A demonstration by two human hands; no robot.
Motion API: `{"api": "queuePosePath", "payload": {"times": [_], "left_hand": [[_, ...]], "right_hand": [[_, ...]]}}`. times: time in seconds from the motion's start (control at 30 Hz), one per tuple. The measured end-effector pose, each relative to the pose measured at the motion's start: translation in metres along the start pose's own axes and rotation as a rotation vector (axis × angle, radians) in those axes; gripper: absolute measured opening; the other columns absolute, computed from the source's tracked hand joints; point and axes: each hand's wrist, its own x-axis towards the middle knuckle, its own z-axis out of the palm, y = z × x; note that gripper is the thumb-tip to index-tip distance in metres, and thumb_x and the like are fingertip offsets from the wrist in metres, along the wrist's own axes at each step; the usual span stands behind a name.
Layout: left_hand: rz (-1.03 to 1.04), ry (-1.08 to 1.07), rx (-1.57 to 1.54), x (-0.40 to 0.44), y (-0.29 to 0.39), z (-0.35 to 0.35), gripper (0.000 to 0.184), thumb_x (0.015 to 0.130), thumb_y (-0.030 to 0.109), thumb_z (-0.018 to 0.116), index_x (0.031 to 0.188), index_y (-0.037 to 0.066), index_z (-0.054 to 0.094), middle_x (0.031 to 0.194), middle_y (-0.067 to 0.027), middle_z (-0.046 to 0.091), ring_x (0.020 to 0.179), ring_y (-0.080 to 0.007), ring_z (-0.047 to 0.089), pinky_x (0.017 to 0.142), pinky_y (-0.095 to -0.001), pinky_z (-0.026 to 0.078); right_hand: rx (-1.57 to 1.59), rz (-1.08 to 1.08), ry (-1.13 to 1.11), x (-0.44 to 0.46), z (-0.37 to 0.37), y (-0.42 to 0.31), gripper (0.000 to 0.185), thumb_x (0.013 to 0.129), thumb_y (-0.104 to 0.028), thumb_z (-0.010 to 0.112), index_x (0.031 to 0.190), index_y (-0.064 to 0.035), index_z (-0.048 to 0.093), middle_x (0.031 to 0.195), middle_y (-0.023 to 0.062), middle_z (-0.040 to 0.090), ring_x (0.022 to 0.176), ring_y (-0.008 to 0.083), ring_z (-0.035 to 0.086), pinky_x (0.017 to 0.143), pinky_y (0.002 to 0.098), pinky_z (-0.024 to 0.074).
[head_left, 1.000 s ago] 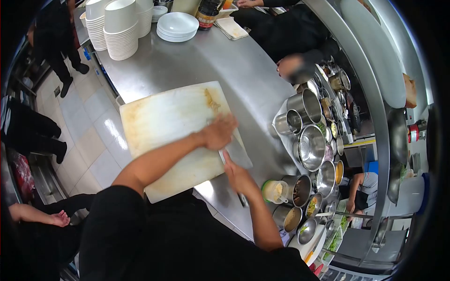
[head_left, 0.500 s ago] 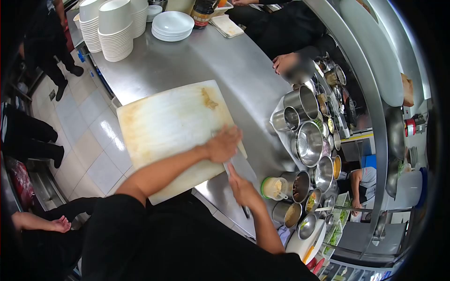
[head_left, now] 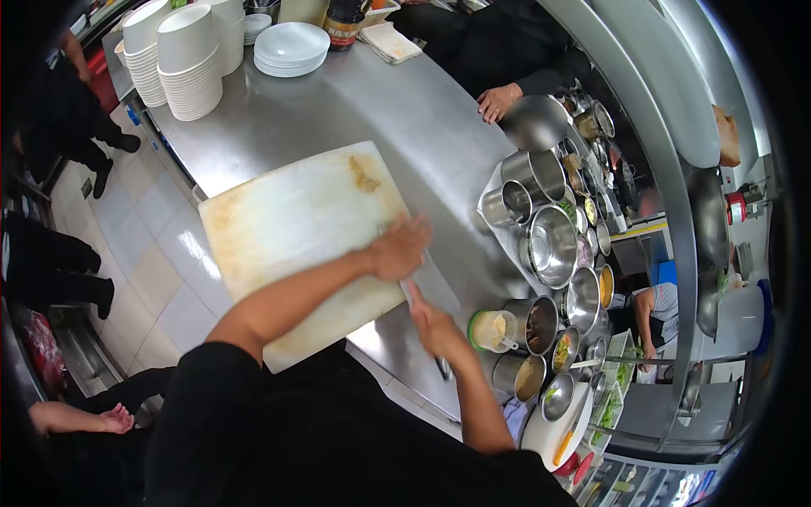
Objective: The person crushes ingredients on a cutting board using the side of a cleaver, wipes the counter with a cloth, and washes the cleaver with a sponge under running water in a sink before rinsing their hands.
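Note:
My left hand [head_left: 399, 249] is over the right edge of a stained white cutting board [head_left: 296, 207], next to the upper end of a cleaver blade. Its fingers are stretched out and a little blurred, and I see nothing held in it. My right hand [head_left: 438, 329] grips the cleaver [head_left: 438, 286] by its handle, whose end shows below the fist. The broad grey blade lies beside the board's right edge, above the steel counter [head_left: 405, 122]. My left hand hides part of the blade and board edge. A brown stain marks the board's upper right corner.
Stacked white bowls [head_left: 190, 76] and plates [head_left: 291, 46] stand at the far end. Metal pots and bowls [head_left: 553, 245] with food line the right side, near a lidless tub [head_left: 492, 330]. Another person's hand [head_left: 498, 101] rests across the counter; other people stand at left.
The whole view has shifted slightly, moving the board and counter left in the picture. My left hand's fingers look more spread. My right hand still holds the cleaver.

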Motion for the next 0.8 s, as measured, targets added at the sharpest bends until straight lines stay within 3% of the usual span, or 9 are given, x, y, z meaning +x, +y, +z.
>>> {"api": "queuePosePath", "payload": {"times": [0.07,0.2,0.33,0.43,0.5,0.6,0.7,0.77,0.8], "left_hand": [[0.059,0.095,-0.167,-0.003,0.020,0.022,0.061,0.103,0.033,0.032,0.149,-0.008,0.028,0.158,-0.0233,0.027,0.150,-0.0414,0.013,0.120,-0.0593,0.007],[-0.022,-0.003,-0.065,0.024,-0.025,-0.011,0.061,0.103,0.033,0.032,0.148,-0.007,0.030,0.159,-0.0226,0.025,0.150,-0.0408,0.013,0.121,-0.0585,0.002],[-0.044,-0.016,0.004,0.040,-0.062,-0.025,0.062,0.103,0.033,0.034,0.149,-0.007,0.029,0.159,-0.0231,0.025,0.150,-0.0407,0.013,0.120,-0.0587,0.003],[-0.026,-0.011,-0.083,0.020,-0.009,-0.004,0.062,0.102,0.033,0.035,0.149,-0.007,0.029,0.159,-0.0237,0.025,0.150,-0.0407,0.013,0.120,-0.0590,0.004],[-0.011,-0.029,-0.114,-0.007,0.041,0.021,0.062,0.102,0.033,0.035,0.149,-0.008,0.029,0.158,-0.0242,0.024,0.150,-0.0406,0.013,0.120,-0.0591,0.005],[0.035,0.146,-0.283,-0.033,0.061,0.035,0.063,0.102,0.033,0.037,0.148,-0.009,0.031,0.158,-0.0255,0.025,0.149,-0.0409,0.016,0.120,-0.0598,0.007],[0.011,0.024,0.098,-0.032,0.022,0.002,0.064,0.102,0.033,0.037,0.148,-0.011,0.028,0.156,-0.0256,0.028,0.148,-0.0409,0.021,0.119,-0.0599,0.010],[-0.080,-0.019,-0.001,-0.011,-0.026,-0.013,0.068,0.102,0.035,0.038,0.150,-0.010,0.022,0.157,-0.0262,0.026,0.148,-0.0436,0.018,0.119,-0.0597,0.009],[-0.073,0.038,-0.026,-0.003,-0.048,-0.012,0.068,0.102,0.036,0.037,0.151,-0.008,0.019,0.158,-0.0269,0.022,0.149,-0.0438,0.012,0.120,-0.0571,0.007]], "right_hand": [[0.051,0.208,-0.055,-0.033,-0.003,-0.013,0.052,0.105,-0.029,0.039,0.156,-0.0217,0.029,0.060,0.0093,0.052,0.041,0.0185,0.049,0.047,0.0347,0.0473],[-0.054,0.025,0.015,0.025,-0.021,-0.009,0.053,0.104,-0.028,0.040,0.156,-0.0218,0.029,0.060,0.0081,0.051,0.041,0.0175,0.050,0.047,0.0341,0.0478],[0.044,0.006,-0.021,0.065,-0.033,-0.018,0.051,0.104,-0.028,0.039,0.154,-0.0199,0.031,0.068,0.0177,0.061,0.042,0.0233,0.054,0.052,0.0398,0.0504],[-0.010,-0.014,0.012,0.012,-0.010,0.019,0.053,0.104,-0.029,0.040,0.155,-0.0212,0.029,0.063,0.0164,0.058,0.042,0.0229,0.052,0.052,0.0400,0.0501],[-0.003,0.267,-0.124,-0.046,-0.012,-0.014,0.054,0.104,-0.030,0.040,0.156,-0.0226,0.027,0.068,0.0154,0.057,0.050,0.0222,0.057,0.062,0.0401,0.0524],[-0.152,0.098,-0.055,-0.072,0.016,0.012,0.054,0.104,-0.032,0.039,0.156,-0.0235,0.027,0.107,0.0317,0.065,0.098,0.0443,0.066,0.087,0.0487,0.0494],[-0.147,-0.074,0.040,-0.023,0.026,0.012,0.052,0.104,-0.030,0.038,0.154,-0.0218,0.029,0.110,0.0341,0.062,0.097,0.0534,0.059,0.088,0.0552,0.0468],[-0.093,-0.161,0.125,0.029,0.027,0.010,0.051,0.103,-0.029,0.037,0.154,-0.0203,0.030,0.109,0.0360,0.061,0.100,0.0544,0.057,0.088,0.0562,0.0458],[-0.133,-0.272,0.199,0.053,0.025,0.017,0.051,0.104,-0.030,0.038,0.154,-0.0183,0.031,0.096,0.0348,0.064,0.083,0.0479,0.065,0.076,0.0524,0.0508]]}}
